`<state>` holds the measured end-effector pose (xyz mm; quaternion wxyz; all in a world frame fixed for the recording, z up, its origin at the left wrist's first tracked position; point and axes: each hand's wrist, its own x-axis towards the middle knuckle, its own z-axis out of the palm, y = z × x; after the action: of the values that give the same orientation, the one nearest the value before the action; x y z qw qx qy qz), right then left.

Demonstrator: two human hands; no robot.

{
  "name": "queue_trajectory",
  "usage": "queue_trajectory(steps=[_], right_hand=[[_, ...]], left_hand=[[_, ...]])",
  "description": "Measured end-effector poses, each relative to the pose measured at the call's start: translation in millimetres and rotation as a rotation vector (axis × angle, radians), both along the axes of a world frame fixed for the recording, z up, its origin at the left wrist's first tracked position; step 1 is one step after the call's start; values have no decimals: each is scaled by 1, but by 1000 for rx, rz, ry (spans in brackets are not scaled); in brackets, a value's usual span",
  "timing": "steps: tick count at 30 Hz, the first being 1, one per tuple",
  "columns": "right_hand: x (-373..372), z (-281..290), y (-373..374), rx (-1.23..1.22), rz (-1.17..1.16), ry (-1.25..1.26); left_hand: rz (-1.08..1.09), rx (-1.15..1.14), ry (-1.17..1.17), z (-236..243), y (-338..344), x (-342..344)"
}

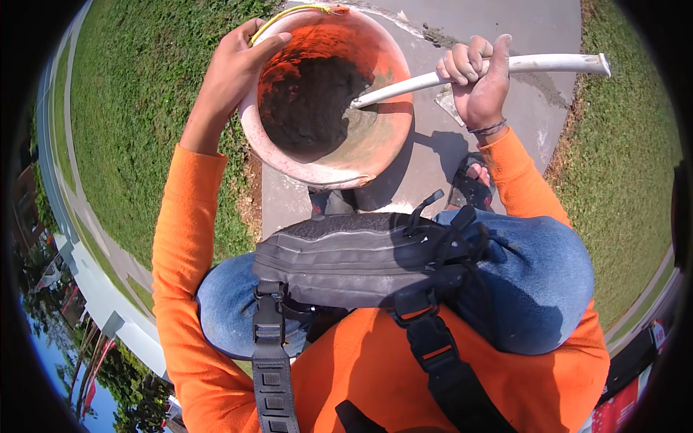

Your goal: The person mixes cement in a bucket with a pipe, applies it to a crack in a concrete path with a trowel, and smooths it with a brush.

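Note:
In front of me an orange bucket point(393, 133), its wall smeared with pale residue, tilts so that its mouth faces me. Wet grey cement mix point(307, 108) lies inside it. My left hand point(242, 61) is closed on the bucket's left rim, near the yellow handle point(292, 13). My right hand point(476, 79) wraps around a white plastic pipe point(552, 63), thumb pointing up. The pipe slants down to the left across the bucket's mouth, and its lower end meets the mix. Whatever part is sunk in the mix is hidden.
The bucket stands on a grey concrete path point(433, 173) with grass point(144, 108) on the left and more grass point(628, 159) on the right. Cement crumbs point(440, 36) lie beyond the bucket. A black bag point(346, 260) hangs over my lap, between my bent knees.

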<state>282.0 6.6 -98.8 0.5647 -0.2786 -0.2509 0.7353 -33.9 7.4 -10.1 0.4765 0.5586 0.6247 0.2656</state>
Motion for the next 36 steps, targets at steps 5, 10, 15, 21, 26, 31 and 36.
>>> queue_trajectory(steps=[5, 10, 15, 21, 26, 31, 36], right_hand=[[-35, -5, -13, -117, -38, 24], [-24, 22, 3, -40, -15, 61], [-13, 28, 12, 161, 24, 53], [-76, 51, -7, 225, 256, -600], [-87, 59, 10, 511, 261, -840], [-55, 53, 14, 483, 355, -535], [25, -30, 9, 336, 157, -1347]], left_hand=[[-39, 20, 26, -1, -1, -3], [30, -1, -17, -4, -1, -7], [9, -24, 2, -5, 3, -7], [-69, -14, 220, 4, 7, 3], [-251, 172, 363, 13, -3, 49], [-286, 14, 280, 18, -4, 44], [-244, 83, 204, 15, -3, 29]])
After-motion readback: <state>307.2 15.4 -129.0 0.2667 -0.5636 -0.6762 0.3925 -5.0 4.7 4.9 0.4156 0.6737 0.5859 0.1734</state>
